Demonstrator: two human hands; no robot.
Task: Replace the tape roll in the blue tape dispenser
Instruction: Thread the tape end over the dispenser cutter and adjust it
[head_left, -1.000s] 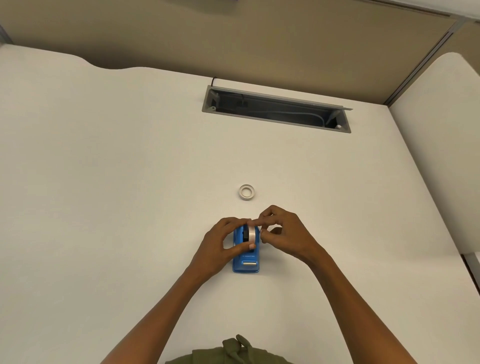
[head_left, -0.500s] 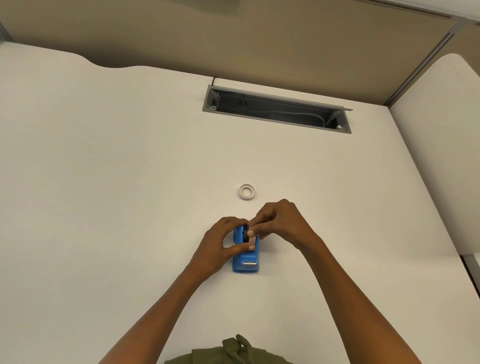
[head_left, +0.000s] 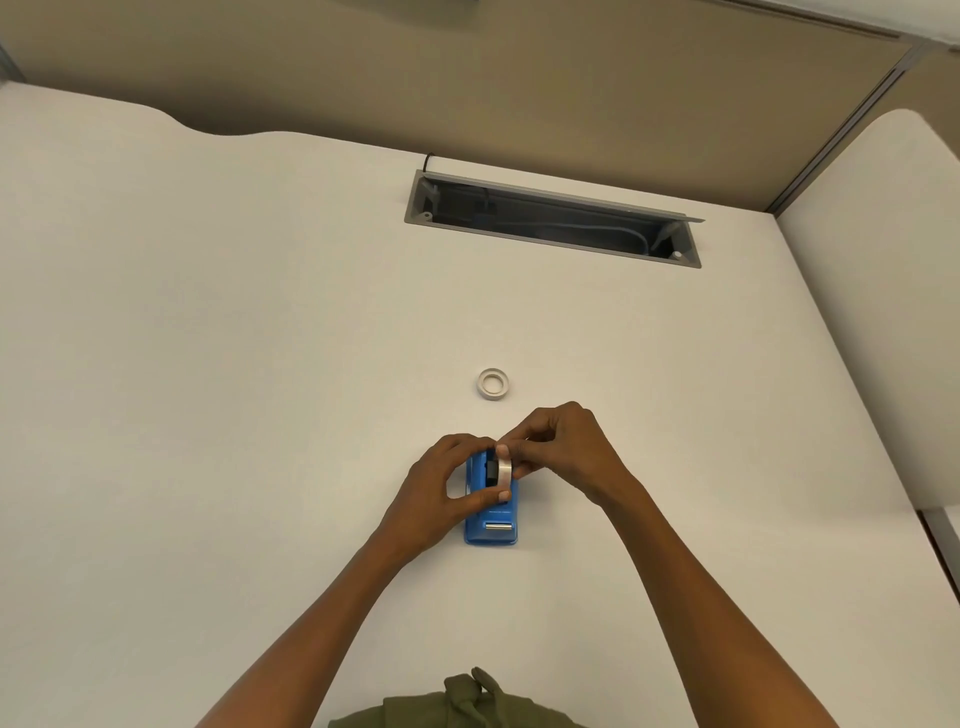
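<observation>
The blue tape dispenser lies flat on the white desk, its metal cutter at the near end. My left hand grips it from the left, thumb across its top. A whitish tape roll stands on edge over the dispenser's well, pinched by the fingers of my right hand, next to a black hub part. A second small white ring, a tape roll or core, lies flat on the desk just beyond my hands.
A grey open cable tray with cables inside is sunk into the desk at the back. A beige partition wall stands behind it. A second white desk surface adjoins on the right.
My right hand has moved from the right side of the dispenser to over its far end, and the whitish roll now shows upright over the well. The left hand has stayed put.
</observation>
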